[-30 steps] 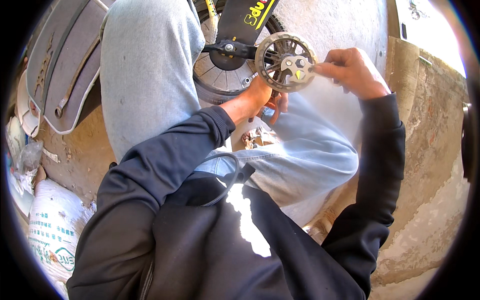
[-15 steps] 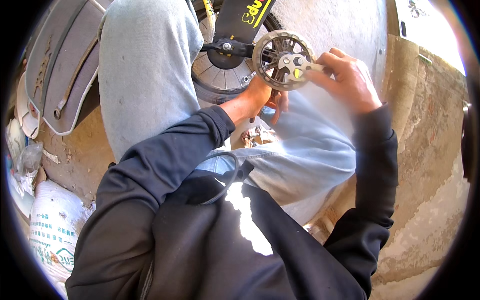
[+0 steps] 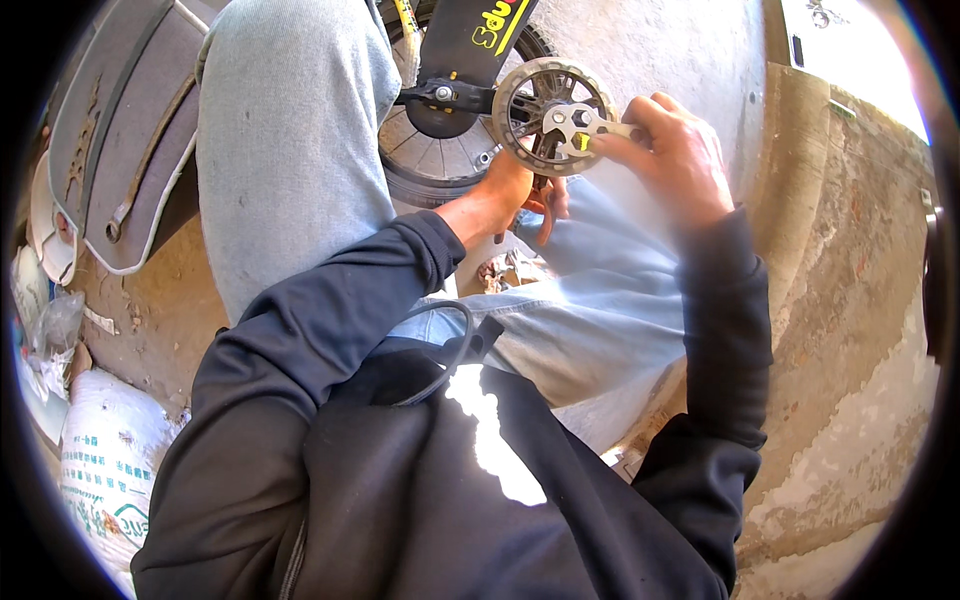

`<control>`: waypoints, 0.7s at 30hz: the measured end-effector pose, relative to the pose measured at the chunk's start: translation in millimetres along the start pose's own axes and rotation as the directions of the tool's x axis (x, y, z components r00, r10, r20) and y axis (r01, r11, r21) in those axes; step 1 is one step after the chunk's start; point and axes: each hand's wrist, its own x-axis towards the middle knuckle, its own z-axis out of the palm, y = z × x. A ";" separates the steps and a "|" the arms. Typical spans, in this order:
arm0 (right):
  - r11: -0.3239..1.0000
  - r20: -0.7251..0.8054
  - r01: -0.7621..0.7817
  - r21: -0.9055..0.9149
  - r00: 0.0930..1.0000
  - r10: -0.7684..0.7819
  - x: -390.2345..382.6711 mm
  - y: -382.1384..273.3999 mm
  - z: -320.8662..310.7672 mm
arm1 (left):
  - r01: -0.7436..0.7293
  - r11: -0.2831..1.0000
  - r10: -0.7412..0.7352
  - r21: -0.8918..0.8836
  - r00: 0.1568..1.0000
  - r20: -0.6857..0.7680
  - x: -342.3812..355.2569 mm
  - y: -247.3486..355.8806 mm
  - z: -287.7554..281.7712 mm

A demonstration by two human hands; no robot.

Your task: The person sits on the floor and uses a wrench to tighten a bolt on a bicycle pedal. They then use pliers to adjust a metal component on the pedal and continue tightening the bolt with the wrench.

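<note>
A small spoked training wheel stands out from the side of a bicycle, near the crank bolt and black chain guard. My right hand pinches the handle of a flat silver multi-hole spanner, whose head lies over the wheel's hub. A yellow-green patch shows through one of its openings. Coming from the left, my left hand reaches behind and under the training wheel. Its fingers curl around below the rim; what they grip is mostly hidden by the wheel.
Behind the chain guard is the bicycle's spoked rear wheel. My jeans-clad legs flank the work. At left, a rusty ring spanner lies on a grey padded board. A white printed sack sits lower left; a worn wall is at right.
The training wheel, spanner and my right hand have shifted slightly left, and my right forearm has swung inward. My left hand keeps its place behind the wheel.
</note>
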 end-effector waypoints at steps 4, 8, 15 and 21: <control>1.000 -0.031 -0.010 -0.016 0.999 0.009 -3.1 0.4 6.3 | -0.013 1.000 0.013 0.013 1.000 -0.005 -2.1 1.3 1.5; 0.998 -0.071 -0.039 -0.044 0.997 0.036 -6.7 -4.9 10.5 | -0.028 0.998 0.028 0.051 1.000 -0.008 2.3 -3.9 -1.9; 0.991 -0.113 -0.126 -0.052 0.986 0.119 -12.4 -10.3 19.2 | -0.002 1.000 0.002 -0.001 1.000 -0.007 0.5 -1.3 0.1; 0.990 -0.153 -0.143 -0.016 0.978 0.139 -17.2 -13.3 24.0 | 0.004 1.000 -0.005 -0.003 0.999 -0.037 0.7 -0.8 1.9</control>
